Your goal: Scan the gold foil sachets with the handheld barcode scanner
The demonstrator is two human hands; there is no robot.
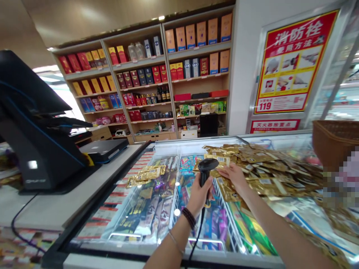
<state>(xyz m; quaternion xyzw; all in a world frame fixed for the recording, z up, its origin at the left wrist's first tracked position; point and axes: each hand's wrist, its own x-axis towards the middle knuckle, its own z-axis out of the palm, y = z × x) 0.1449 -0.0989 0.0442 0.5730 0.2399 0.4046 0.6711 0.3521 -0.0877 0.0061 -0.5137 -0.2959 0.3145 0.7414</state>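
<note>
My left hand (198,196) is wrapped round the handle of a black barcode scanner (208,164), whose cord hangs down past my wrist. The fingers of my right hand (232,175) pinch the edge of a gold foil packet (223,160) just beside the scanner's head. To the right of that hand a large heap of similar gold packets (263,164) is spread over the glass top. A few more gold packets (148,173) lie in a small group on the glass at left.
Under the glass of the chest freezer (92,244) are wire baskets of wrapped ices. At left a black checkout terminal (42,149) and a flat scale (105,149) stand on the counter. A brown basket (333,145) is at right. Stocked shelves (146,89) line the back wall.
</note>
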